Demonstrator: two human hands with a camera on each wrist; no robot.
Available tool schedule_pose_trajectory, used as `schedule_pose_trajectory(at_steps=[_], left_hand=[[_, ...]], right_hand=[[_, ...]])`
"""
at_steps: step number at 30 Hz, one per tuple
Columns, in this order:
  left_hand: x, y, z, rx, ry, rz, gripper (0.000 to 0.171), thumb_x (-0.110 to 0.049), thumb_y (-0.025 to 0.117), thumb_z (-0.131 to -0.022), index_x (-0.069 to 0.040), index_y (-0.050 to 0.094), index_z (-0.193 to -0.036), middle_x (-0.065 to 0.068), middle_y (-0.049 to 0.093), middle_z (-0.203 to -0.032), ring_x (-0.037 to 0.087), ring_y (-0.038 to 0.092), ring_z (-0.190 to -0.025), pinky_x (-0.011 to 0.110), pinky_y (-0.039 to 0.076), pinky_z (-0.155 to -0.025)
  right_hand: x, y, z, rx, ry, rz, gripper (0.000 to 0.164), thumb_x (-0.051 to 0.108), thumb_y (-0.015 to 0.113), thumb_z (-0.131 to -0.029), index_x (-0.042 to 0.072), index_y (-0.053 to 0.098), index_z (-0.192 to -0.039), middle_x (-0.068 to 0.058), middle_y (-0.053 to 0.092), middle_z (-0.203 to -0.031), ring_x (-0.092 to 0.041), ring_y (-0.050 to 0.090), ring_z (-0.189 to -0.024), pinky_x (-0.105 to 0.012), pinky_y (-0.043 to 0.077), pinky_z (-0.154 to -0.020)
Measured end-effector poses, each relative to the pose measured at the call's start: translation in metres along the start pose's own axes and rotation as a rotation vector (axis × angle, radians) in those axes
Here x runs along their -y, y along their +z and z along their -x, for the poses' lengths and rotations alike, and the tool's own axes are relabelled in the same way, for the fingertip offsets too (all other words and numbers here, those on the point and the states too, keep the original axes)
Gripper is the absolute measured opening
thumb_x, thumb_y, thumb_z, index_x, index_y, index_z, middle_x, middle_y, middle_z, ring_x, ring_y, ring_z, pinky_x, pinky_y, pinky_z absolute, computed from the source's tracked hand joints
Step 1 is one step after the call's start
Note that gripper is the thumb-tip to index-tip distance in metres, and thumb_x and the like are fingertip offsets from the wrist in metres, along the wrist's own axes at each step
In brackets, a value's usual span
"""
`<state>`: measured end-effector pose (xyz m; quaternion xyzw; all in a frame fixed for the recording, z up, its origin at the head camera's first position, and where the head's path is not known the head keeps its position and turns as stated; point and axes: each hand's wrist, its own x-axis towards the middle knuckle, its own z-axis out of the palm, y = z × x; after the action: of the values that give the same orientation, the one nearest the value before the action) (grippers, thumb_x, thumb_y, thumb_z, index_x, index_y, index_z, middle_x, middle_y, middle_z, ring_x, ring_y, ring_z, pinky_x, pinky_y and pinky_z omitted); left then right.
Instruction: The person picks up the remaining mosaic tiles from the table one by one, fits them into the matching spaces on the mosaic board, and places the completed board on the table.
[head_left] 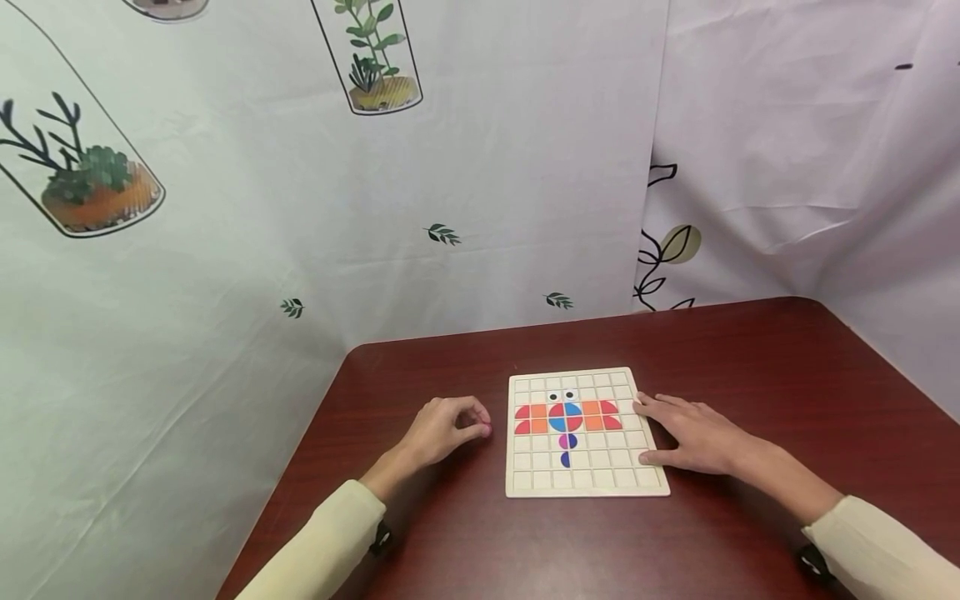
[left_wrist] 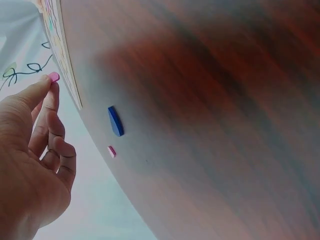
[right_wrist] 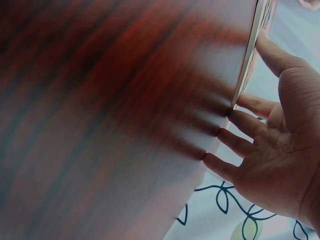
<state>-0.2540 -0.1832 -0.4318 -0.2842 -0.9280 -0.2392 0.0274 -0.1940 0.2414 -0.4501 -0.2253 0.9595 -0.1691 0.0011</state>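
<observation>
A pale square grid board lies on the table, with coloured flat pieces set in its squares. Red and orange pieces stretch to both sides of a blue-and-red circle; two eye pieces sit above it, and purple and dark blue pieces below. Left of the board, my left hand pinches a small pink piece between thumb and finger. My right hand rests at the board's right edge, thumb and fingertips touching it, fingers spread.
Beside the left hand, a dark blue piece and a small pink piece lie on the dark red wooden table. A white cloth printed with plants hangs behind the table and along its sides.
</observation>
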Motion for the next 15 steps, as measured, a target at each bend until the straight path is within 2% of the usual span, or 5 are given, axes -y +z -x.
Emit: schedule_pose_trajectory(at_steps=[8,15], left_hand=[[-0.012,0.002,-0.008,-0.006,0.006,0.007,0.012,-0.028,0.086,-0.093,-0.027,0.076,-0.098,-0.02,0.07,-0.086,0.003,0.062,-0.078,0.028,0.051,-0.074],[-0.022,0.006,-0.018,-0.002,0.026,-0.003,0.009,-0.027,0.084,-0.094,-0.026,0.076,-0.098,-0.02,0.07,-0.083,0.003,0.059,-0.072,0.027,0.048,-0.068]], right_hand=[[0.0,0.0,0.0,-0.002,-0.003,0.007,0.091,0.061,0.082,-0.085,0.002,0.058,-0.149,-0.023,0.052,-0.156,-0.051,0.046,-0.141,-0.07,0.042,-0.102],[0.002,0.0,0.001,-0.01,-0.005,0.0,0.089,0.059,0.082,-0.085,0.001,0.059,-0.149,-0.022,0.052,-0.156,-0.05,0.046,-0.142,-0.071,0.042,-0.103]])
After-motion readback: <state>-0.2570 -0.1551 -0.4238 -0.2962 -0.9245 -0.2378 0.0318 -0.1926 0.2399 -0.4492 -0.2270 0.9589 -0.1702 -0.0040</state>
